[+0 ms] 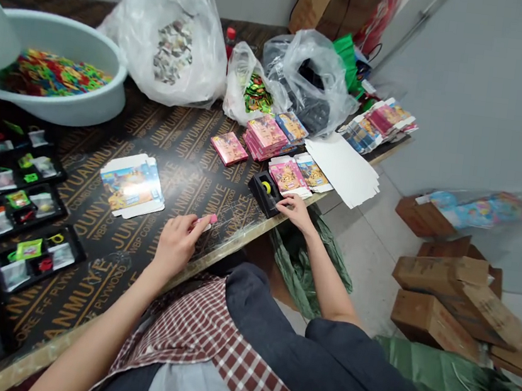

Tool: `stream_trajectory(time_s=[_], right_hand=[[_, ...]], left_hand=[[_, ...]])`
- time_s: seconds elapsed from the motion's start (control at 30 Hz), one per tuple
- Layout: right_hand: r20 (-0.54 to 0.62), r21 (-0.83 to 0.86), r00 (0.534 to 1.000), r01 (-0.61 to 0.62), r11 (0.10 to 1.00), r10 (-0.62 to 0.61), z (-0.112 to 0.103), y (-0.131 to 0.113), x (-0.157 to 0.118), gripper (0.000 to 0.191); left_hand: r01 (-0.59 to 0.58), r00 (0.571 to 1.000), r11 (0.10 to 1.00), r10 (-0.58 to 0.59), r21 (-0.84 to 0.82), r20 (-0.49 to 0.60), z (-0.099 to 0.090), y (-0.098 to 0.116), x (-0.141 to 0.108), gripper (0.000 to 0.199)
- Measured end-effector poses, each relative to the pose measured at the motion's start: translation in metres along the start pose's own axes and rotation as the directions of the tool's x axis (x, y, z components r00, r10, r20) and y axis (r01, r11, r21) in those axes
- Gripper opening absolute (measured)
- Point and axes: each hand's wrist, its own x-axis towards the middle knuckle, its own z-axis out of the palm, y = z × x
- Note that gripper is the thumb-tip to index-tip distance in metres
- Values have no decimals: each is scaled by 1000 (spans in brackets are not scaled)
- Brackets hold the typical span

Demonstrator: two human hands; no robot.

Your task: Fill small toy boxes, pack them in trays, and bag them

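At the table's front edge my left hand point(177, 239) has its fingers closed round a small pink piece point(213, 219) with something whitish beside it; most of it is hidden by the fingers. My right hand point(295, 212) grips the near right corner of a black plastic tray point(261, 197) between thumb and fingers. A yellow ring-like piece point(266, 187) lies inside that tray. Just behind are a flat pink printed carton point(288, 176) and a blue one point(314, 173). Another blue printed carton point(133, 186) lies flat to the left of my left hand.
Filled black trays point(38, 260) cover the table's left side. Behind stand a pale blue tub point(115, 98) of colourful pieces, a large clear bag point(202, 55) and smaller bags. Stacked pink cards point(266, 136) and white sheets point(344, 171) lie right. Cardboard boxes point(441, 275) are on the floor.
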Motion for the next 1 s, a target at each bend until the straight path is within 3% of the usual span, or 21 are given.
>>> stream_trajectory(time_s=[0.07, 0.17, 0.3, 0.43, 0.57, 0.7, 0.8, 0.87, 0.93, 0.97, 1.0], right_hand=[[-5, 41, 999, 39, 998, -39, 2, -4, 1, 11], [-119, 81, 992, 55, 995, -45, 6, -12, -5, 12], [-277, 251, 949, -78, 965, 148, 14, -11, -25, 17], [-246, 364, 925, -190, 912, 291, 26, -5, -41, 22], [-276, 343, 914, -194, 919, 296, 36, 0, -43, 25], [-454, 325, 837, -163, 932, 305, 41, -1, -46, 34], [-504, 400, 794, -136, 906, 341, 50, -20, -54, 40], [-377, 523, 855, -121, 844, 356, 61, -47, -60, 41], [-60, 674, 946, -196, 712, 318, 76, -81, -64, 41], [130, 723, 957, -271, 635, 260, 85, -99, -65, 42], [293, 749, 937, -348, 564, 189, 93, -116, -65, 42]], left_hand=[[-14, 1000, 1000, 14, 19, -10, 3, 1, 0, 46], [-17, 1000, 999, 18, 34, -24, 3, -1, 2, 47], [-25, 999, 996, 28, 81, -35, 3, -6, 6, 45], [-36, 998, 995, 40, 90, -49, 1, -7, 8, 43], [-34, 999, 998, 36, 55, -37, 0, -9, 9, 41], [8, 1000, 1000, -8, 15, -13, 2, -11, 7, 42], [2, 1000, 1000, -2, -9, 28, 1, -11, 4, 45], [7, 999, 999, -5, -47, 39, 0, -11, 3, 46], [25, 999, 996, -23, -91, 25, 0, -11, 2, 44], [32, 999, 993, -31, -110, 11, 0, -12, 2, 42], [35, 999, 992, -37, -125, -7, 0, -12, 1, 40]])
